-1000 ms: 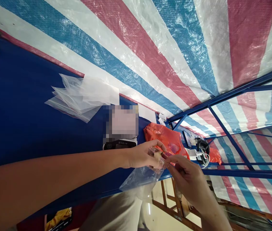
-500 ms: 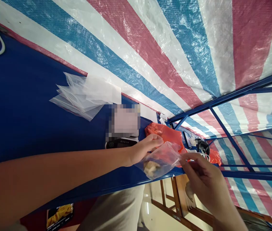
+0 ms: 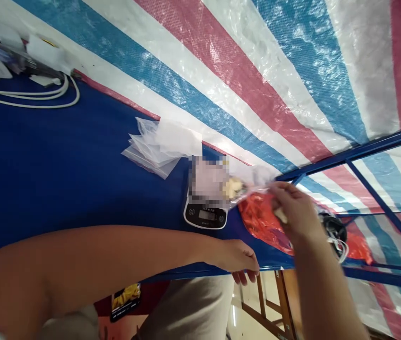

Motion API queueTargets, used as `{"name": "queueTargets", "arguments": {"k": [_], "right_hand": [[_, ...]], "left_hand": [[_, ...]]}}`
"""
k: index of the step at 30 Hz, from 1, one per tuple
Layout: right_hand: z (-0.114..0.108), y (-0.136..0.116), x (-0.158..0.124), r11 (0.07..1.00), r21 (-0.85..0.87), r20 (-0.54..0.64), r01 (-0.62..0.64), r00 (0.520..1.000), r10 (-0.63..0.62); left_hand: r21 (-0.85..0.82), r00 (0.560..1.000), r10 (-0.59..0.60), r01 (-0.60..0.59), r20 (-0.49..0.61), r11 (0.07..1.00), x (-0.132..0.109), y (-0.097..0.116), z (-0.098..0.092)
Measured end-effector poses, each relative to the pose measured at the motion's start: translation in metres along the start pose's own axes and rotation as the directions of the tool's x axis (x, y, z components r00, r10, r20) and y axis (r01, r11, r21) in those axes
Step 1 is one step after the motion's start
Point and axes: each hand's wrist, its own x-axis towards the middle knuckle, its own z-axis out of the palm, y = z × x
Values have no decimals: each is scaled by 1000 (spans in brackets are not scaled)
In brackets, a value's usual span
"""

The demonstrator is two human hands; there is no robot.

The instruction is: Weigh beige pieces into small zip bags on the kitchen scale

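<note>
My right hand (image 3: 294, 208) is closed on the top edge of a clear plastic bag (image 3: 251, 182) and holds it up near the scale. Pale beige lumps (image 3: 233, 188) lie in the bag's lower end, beside the scale's platform. The kitchen scale (image 3: 205, 217) has a black front panel with a small display; a pixelated patch covers its platform. Over the table's front edge, my left hand (image 3: 241, 259) hangs with loosely bent fingers, and I see nothing in it. A red plastic bag (image 3: 260, 219) lies crumpled under and beside my right hand.
Several clear zip bags (image 3: 154, 146) are piled on the blue table (image 3: 80, 165) behind the scale. White cables (image 3: 51, 97) lie at the far left. A blue metal frame (image 3: 373, 146) runs along the right, before striped sheeting (image 3: 221, 61). Below is a phone (image 3: 125, 300).
My left hand has let go of the clear bag and drawn back to the table edge. My right hand has carried the bag up and over to the scale. The view has shifted left.
</note>
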Motion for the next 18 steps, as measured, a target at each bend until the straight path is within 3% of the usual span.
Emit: {"name": "queueTargets", "arguments": {"k": [2,4,9,11,14,16,18], "right_hand": [[28,28,3,975,87,59,-205,978,200],[42,48,-2,952,130,89,-279,959,269],[30,67,-25,958,218,-3,-185,982,190],[22,74,-35,948,245,-35,-202,976,217],[16,87,-52,928,276,6,-251,966,259],[14,97,-62,939,260,2,-226,972,233],[8,106,-70,973,166,-99,-163,979,181]], "left_hand": [[-28,1000,-14,14,-6,1000,1,2,-5],[-47,1000,-28,28,-6,998,1,5,-9],[-47,1000,-21,21,3,999,-2,8,-10],[-35,1000,-12,12,-6,999,-2,6,-9],[1,1000,-10,10,-7,1000,-1,3,-9],[27,1000,-17,17,0,999,-1,1,-10],[29,1000,-23,23,17,999,-1,1,-12]]}}
